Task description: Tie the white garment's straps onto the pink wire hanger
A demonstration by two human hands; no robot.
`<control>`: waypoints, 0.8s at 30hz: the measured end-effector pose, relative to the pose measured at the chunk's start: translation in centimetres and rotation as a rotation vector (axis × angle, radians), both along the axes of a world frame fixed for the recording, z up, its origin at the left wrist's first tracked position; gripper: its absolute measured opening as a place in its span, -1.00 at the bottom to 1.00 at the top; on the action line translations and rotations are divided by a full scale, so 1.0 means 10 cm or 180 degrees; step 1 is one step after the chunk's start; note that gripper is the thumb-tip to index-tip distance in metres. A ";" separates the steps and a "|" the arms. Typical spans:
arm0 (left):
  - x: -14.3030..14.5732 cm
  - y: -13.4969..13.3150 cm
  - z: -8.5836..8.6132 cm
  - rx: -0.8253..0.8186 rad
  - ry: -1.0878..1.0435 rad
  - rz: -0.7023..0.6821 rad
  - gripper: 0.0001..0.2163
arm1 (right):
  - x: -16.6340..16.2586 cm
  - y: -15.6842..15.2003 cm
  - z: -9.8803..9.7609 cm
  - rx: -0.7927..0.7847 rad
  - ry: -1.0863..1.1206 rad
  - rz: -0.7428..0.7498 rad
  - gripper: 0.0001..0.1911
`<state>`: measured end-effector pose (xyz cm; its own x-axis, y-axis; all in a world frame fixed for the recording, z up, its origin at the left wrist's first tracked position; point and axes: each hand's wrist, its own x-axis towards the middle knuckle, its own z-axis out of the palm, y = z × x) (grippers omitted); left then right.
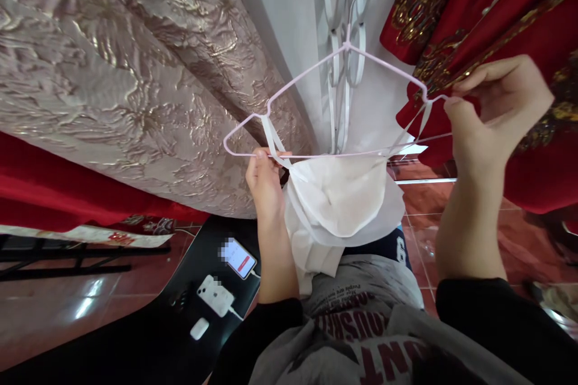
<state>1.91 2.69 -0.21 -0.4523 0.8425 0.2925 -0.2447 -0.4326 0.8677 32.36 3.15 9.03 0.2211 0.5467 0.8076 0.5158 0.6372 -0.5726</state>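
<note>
Strap garment on hanger. Ref. pt.: the pale pink hanger [347,46], level w/ both hands. The white garment [338,198] hangs just below the hanger's lower bar, w/ one L strap [271,132] at the hanger's L notch & one R strap [425,115] at its R notch. L hand [265,177]: grip drawn to a thumb-and-finger pinch on the hanger's lower bar, beside the L strap. R hand [497,108]: grip likewise pinched, on the hanger's R end; fingers hide the exact contact, so prob. bar only. For good seating: keep hanger level, lay each strap flat & untwisted in its notch, even both lengths before release. Count: 1 hanger, 1 garment, 2 straps, 2 hands; below & L of hanger, 1 black desk [149,337] w/ 2 phones [238,257], 1 sm. white case [199,329].
</note>
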 end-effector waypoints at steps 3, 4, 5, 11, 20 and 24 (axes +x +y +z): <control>0.01 0.00 -0.01 0.0007 0.0006 0.0013 -0.52 | -0.18 -0.07 -0.06 0.0487 0.0096 -0.0058 -0.90; 0.02 0.00 0.00 0.0003 0.0014 0.0009 -0.51 | -0.26 -0.10 -0.09 0.0420 -0.0016 0.0072 -0.88; 0.03 0.00 0.00 0.0000 0.0019 -0.0004 -0.51 | -0.35 -0.13 -0.14 0.0226 -0.0252 0.0300 -0.88; 0.11 -0.11 -0.04 -0.0024 -0.0008 -0.0006 -0.55 | -0.72 -0.12 -0.56 -0.1003 -0.1917 0.1103 -0.65; -0.02 -0.40 -0.15 -0.0421 0.0743 0.0019 -0.71 | -0.74 -0.19 -0.75 -0.0900 -0.1667 0.0820 -0.61; -0.08 -0.47 0.01 -0.0437 0.1143 -0.0297 -0.76 | -0.76 -0.21 -0.72 -0.0875 -0.1602 0.0800 -0.62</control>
